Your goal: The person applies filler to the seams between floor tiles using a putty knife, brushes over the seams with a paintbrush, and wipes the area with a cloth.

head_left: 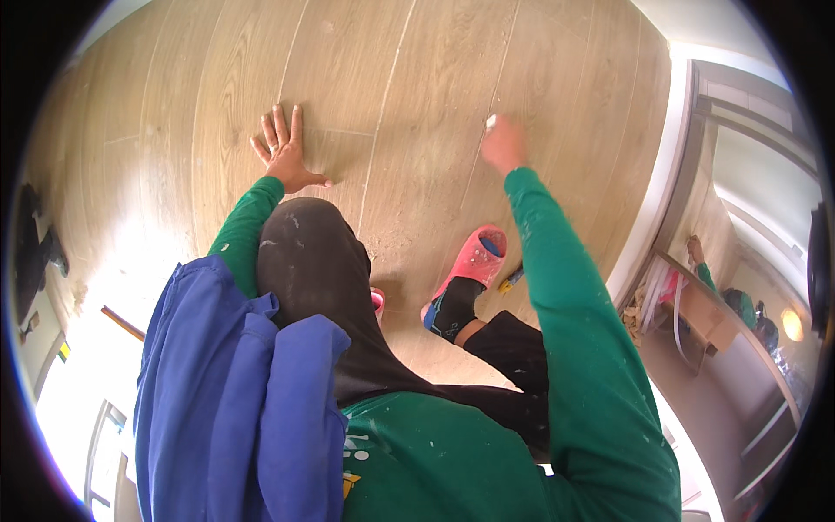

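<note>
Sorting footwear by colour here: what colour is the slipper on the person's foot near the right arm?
Pink slipper, worn over a dark sock; head view shows it best.

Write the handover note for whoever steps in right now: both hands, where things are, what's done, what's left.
Left hand: flat on the wood-look floor, fingers spread, holding nothing.
Right hand: closed on a small white object, pressed at a pale seam line between planks; what the object is cannot be told.
Person crouches, pink sandal planted below the right hand.
Done: pale lines show along several seams.
Left: cannot be judged how much of the seam under the right hand remains.
</note>
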Action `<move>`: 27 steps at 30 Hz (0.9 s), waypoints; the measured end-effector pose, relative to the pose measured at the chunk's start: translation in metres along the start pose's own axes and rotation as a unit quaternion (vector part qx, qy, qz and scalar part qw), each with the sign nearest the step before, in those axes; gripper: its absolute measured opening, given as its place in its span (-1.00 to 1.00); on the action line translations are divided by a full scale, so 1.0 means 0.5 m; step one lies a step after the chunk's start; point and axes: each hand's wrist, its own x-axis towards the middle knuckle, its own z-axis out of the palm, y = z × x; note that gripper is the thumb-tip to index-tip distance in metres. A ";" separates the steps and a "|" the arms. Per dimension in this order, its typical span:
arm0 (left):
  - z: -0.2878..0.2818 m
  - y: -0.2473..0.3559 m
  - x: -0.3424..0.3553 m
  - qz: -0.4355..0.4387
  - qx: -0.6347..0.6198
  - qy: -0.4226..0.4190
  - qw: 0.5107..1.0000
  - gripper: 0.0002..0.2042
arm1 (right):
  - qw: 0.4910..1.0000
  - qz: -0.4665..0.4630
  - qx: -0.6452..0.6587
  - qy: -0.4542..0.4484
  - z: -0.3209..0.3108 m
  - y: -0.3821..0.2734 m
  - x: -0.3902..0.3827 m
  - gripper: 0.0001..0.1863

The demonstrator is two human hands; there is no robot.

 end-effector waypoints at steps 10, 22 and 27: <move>0.010 -0.008 0.008 -0.021 0.020 0.003 1.000 0.62 | 0.977 0.126 -0.002 -0.173 0.116 -0.056 -0.446 -0.74; 0.040 0.008 0.030 -0.022 0.007 -0.025 0.999 0.49 | 0.877 0.187 0.440 -0.047 -0.010 0.007 -0.316 -0.75; -0.068 -0.061 0.109 0.086 -0.414 -0.049 0.905 -0.13 | 0.669 0.110 0.727 0.107 -0.232 -0.190 -0.255 -0.87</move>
